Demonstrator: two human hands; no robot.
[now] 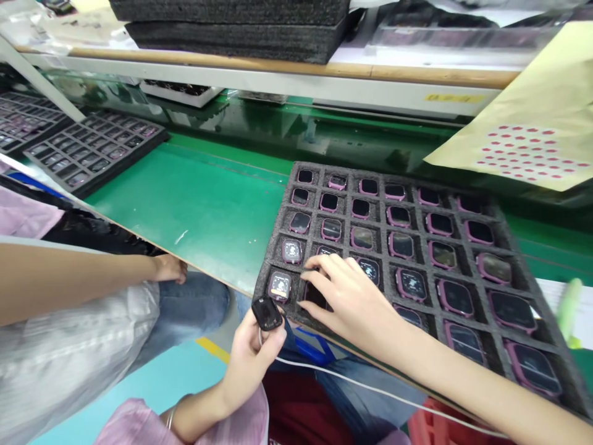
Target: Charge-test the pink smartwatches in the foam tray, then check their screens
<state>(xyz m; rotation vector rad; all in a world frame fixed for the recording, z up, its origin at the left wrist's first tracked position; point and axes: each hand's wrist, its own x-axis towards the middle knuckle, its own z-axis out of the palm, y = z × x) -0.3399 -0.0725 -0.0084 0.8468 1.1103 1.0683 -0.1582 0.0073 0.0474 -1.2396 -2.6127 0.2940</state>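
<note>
My left hand [257,349] grips a small black rounded-rectangular device with a white cable [267,314], just off the near edge of the foam tray [264,272]. Pink-framed smartwatches sit in rows in the tray's pockets. Beside the black device, one smartwatch [280,285] has a lit face, and the smartwatch [291,251] behind it is lit too. My right hand [349,293] reaches over the tray's near rows, its thumb and fingers apart above a dark pocket. What lies in that pocket is partly hidden by the hand.
The white cable [370,388] runs right below the tray. More filled trays [97,148] stand at left on the green bench [199,191]. A co-worker's hand [170,269] rests near the bench edge. Above, a shelf [278,71] carries black foam blocks [231,31]; a yellow sheet [523,123] hangs right.
</note>
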